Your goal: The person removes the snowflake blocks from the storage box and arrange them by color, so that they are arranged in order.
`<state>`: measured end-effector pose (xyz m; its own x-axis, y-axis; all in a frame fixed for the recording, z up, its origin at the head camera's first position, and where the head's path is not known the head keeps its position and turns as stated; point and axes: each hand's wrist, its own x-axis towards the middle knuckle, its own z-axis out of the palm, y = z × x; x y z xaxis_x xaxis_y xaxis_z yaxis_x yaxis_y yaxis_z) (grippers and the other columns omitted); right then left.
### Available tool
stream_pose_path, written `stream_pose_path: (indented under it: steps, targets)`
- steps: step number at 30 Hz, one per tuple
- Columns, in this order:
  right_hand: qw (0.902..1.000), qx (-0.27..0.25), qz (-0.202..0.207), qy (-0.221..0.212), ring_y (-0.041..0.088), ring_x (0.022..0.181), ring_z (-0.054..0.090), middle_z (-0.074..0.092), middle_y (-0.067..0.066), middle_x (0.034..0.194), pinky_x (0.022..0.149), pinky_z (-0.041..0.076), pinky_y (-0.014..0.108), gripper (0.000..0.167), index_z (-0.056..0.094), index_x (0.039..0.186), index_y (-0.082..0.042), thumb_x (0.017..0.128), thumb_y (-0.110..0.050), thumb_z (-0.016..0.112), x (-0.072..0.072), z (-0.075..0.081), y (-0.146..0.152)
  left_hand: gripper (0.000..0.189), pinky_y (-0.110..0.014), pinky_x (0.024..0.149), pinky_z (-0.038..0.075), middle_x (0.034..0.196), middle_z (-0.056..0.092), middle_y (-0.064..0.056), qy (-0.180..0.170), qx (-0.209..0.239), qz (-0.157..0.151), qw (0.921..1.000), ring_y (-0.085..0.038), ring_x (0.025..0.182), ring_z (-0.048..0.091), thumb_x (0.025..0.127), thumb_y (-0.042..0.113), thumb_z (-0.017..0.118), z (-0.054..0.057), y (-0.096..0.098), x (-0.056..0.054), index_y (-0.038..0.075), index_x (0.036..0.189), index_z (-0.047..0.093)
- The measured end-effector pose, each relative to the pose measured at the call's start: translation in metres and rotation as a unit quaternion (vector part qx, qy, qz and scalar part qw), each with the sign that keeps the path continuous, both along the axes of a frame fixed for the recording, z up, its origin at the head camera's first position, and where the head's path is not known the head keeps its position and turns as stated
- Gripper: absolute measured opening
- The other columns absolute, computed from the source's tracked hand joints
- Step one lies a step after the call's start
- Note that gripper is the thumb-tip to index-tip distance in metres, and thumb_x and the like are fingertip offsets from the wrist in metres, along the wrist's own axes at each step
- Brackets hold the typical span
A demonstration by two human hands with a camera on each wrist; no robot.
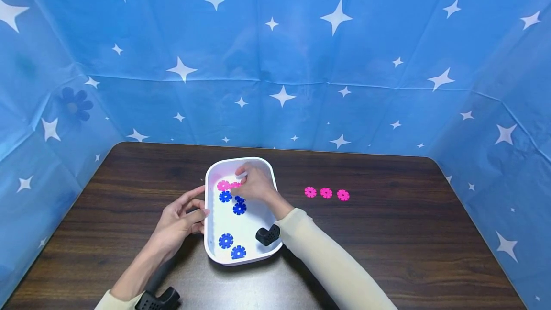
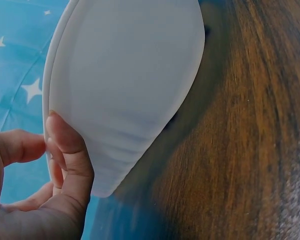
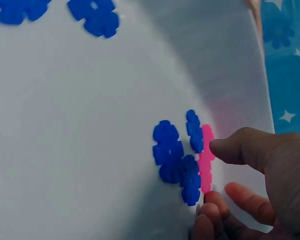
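Note:
A white plastic tray point(image 1: 228, 261) with rounded corners holds pink and blue notched snowflake building discs. My left hand point(image 1: 177, 221) grips its left rim, thumb and fingertips meeting at the edge in the left wrist view. Inside the tray, my right hand point(image 1: 257, 185) reaches down over the pink discs point(image 1: 223, 185) near the far left. In the right wrist view its thumb overlaps the pink discs point(image 3: 205, 167), with fingertips at their lower end and a wide gap between. Several blue discs point(image 3: 168, 151) lie beside them; two more blue discs point(image 1: 225, 240) are at the tray's near end.
Three pink discs point(image 1: 326, 193) lie in a row on the dark wood table point(image 1: 387, 233), right of the tray. Behind the table hangs a blue curtain point(image 1: 301, 61) with white stars, which also runs along both sides.

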<state>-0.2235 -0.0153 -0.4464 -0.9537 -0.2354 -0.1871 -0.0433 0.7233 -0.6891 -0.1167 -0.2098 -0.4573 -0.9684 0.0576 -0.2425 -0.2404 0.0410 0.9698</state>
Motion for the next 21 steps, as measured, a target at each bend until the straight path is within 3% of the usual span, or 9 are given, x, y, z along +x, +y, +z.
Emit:
stream_pose_path:
  steps: [12, 21]
  targets:
    - [0.9977, 0.059, 0.013, 0.031, 0.01, 0.071, 0.055, 0.062, -0.002, 0.081, 0.06, 0.041, 0.02, 0.039, 0.067, 0.107, -0.011, 0.08, -0.03, 0.087, 0.0005, -0.0066, -0.0022, 0.066, -0.03, 0.071, 0.062, 0.11, 0.055, -0.006, 0.0, 0.001, -0.002, 1.0, -0.013, 0.077, 0.063, 0.096, 0.002, 0.062, -0.0008, -0.0014, -0.0007, 0.014, 0.157, 0.037]
    - [0.9976, 0.046, 0.027, 0.043, 0.009, 0.067, 0.052, 0.059, -0.004, 0.075, 0.057, 0.038, 0.019, 0.026, 0.07, 0.097, -0.012, 0.082, -0.025, 0.087, 0.0005, -0.0067, -0.0003, 0.065, -0.03, 0.071, 0.063, 0.109, 0.055, -0.006, 0.006, 0.006, -0.007, 0.9999, -0.012, 0.077, 0.064, 0.097, 0.002, 0.061, -0.0028, -0.0011, -0.0017, 0.013, 0.156, 0.037]
